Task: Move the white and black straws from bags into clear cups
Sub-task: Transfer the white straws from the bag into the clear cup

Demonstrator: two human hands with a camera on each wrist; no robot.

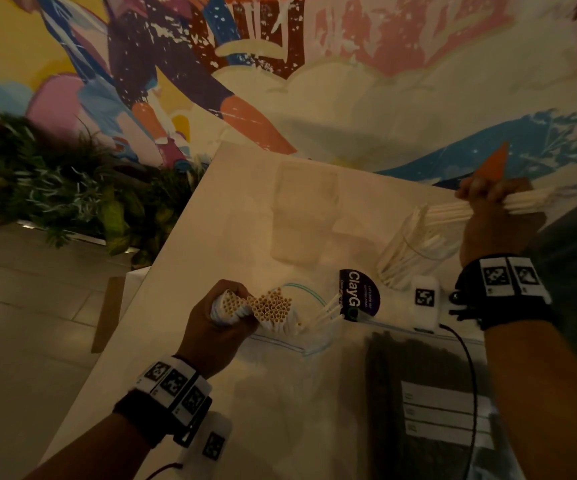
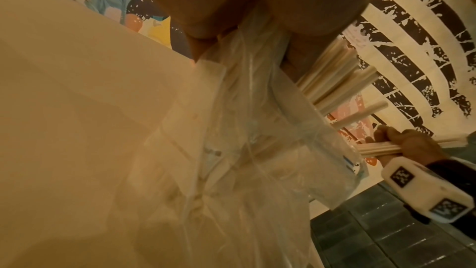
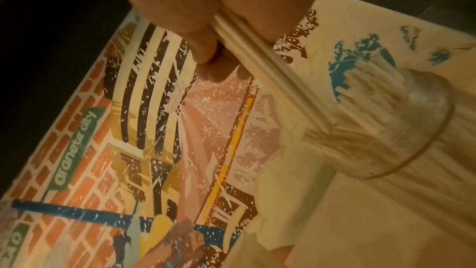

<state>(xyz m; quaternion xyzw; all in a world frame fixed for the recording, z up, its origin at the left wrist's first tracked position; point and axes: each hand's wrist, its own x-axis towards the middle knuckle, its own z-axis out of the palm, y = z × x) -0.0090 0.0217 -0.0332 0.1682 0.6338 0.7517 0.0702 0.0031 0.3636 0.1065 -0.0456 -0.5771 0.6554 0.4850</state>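
Both hands are closed around white paper straws. The left hand [image 1: 210,327], near the left edge of the pale tabletop [image 1: 245,209], grips a thick bundle of white paper straws [image 1: 266,308] together with the mouth of the clear zip-top plastic bag [image 1: 311,341] they stand in; the straws' open round ends face up toward the head camera. In the left wrist view the crumpled clear bag [image 2: 244,150] hangs below the curled fingers [image 2: 201,27], and straw ends [image 2: 335,80] stick out past the hand to the right.

The right hand [image 1: 494,216], toward the far right edge of the table, has its fingers wrapped round a smaller bunch of white straws [image 1: 481,206] held almost level. Their left ends reach to the mouth of a clear plastic cup [image 1: 415,251], which already holds many white straws leaning out of it. In the right wrist view the held straws [image 3: 262,64] run down from the fist [image 3: 206,27] to the cup's round rim [image 3: 422,150]; motion blur hides whether their tips are inside.

A few loose white straws [image 1: 328,308] lie in the bag's mouth beside a dark round label [image 1: 359,296]. A second clear bag filled with black straws [image 1: 418,393] lies flat near the near right corner. More clear empty cups [image 1: 300,209] stand toward the far edge, hard to make out. A colourful mural [image 1: 314,64] covers the wall behind, and green plants [image 1: 55,188] sit off the table's left side.
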